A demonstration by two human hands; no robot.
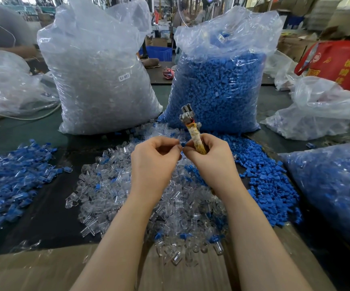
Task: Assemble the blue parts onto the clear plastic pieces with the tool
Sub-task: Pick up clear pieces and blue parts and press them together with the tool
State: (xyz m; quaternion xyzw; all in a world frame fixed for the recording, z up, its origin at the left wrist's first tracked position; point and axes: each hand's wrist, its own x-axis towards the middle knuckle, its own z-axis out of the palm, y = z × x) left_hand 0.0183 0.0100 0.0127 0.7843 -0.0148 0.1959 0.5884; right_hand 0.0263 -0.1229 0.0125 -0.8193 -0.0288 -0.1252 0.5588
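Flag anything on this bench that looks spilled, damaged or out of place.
Nothing looks damaged. A few stray blue parts lie mixed into the clear pieces, away from the loose blue pile. The tool in the right hand has a handle wrapped in frayed, yellowed tape, which looks makeshift.

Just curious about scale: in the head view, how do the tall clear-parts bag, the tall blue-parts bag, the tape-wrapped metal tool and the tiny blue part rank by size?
1-2. Clear-parts bag, blue-parts bag: similar.
3. Tool.
4. Blue part.
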